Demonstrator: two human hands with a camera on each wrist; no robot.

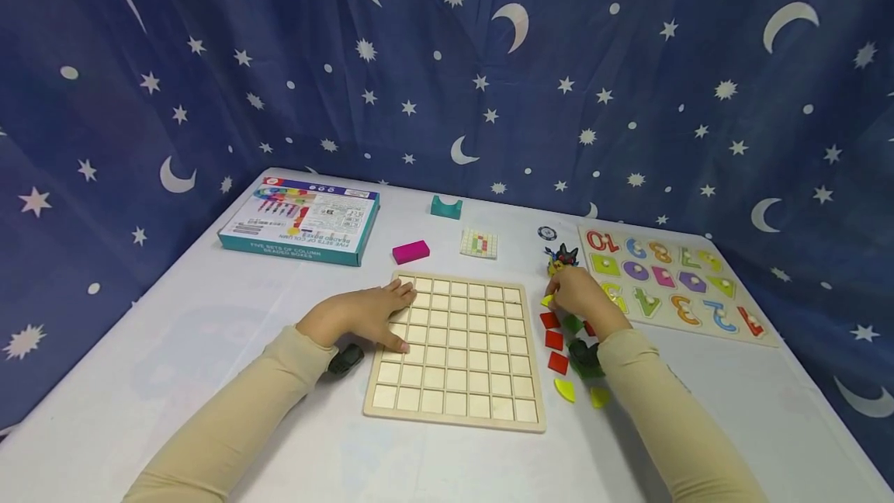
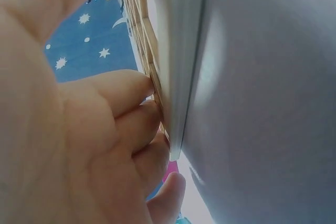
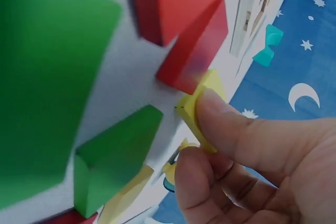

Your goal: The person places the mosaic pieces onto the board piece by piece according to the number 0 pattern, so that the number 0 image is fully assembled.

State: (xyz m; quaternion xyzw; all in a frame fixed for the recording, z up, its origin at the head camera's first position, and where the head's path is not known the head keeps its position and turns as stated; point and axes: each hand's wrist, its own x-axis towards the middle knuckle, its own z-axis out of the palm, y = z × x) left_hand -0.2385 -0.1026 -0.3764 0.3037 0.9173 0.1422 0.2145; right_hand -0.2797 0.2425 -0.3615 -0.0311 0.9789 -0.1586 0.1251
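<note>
- Left hand (image 1: 369,315): grip released, fingers spread over the left edge of the wooden grid board (image 1: 457,348).
- Right hand (image 1: 578,291): grip pinching one yellow piece (image 3: 192,116) between thumb and fingers, beyond the board's right edge, near a small figurine (image 1: 562,257).
- Red pieces (image 1: 554,340): three lined up just beside the board, one farther right.
- Green piece (image 1: 573,324): right of that line.
- Number board (image 1: 646,270): flat on the tabletop (image 1: 300,445), right side.
</note>
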